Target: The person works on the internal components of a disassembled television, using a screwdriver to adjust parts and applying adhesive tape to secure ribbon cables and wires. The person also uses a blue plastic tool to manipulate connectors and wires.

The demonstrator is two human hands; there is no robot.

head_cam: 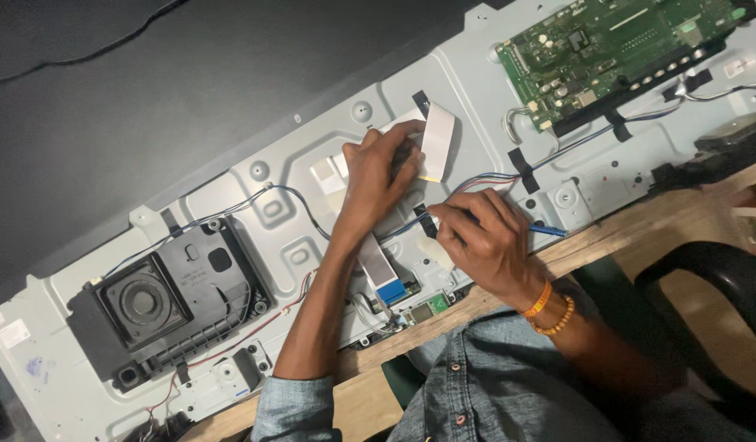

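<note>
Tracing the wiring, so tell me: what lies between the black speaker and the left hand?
In the head view, bare grey metal panel crossed by thin wires separates speaker from left hand.

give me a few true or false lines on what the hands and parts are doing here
1. The left hand rests on the white flat ribbon cable. True.
2. The right hand holds a red hammer. False: it holds a thin blue-handled tool.
3. The green circuit board lies at the upper right of the grey metal back panel. True.
4. The black speaker box sits right of both hands. False: it is at the picture's left.
5. Orange bead bracelets circle the left wrist. False: they are on the right wrist.
</note>
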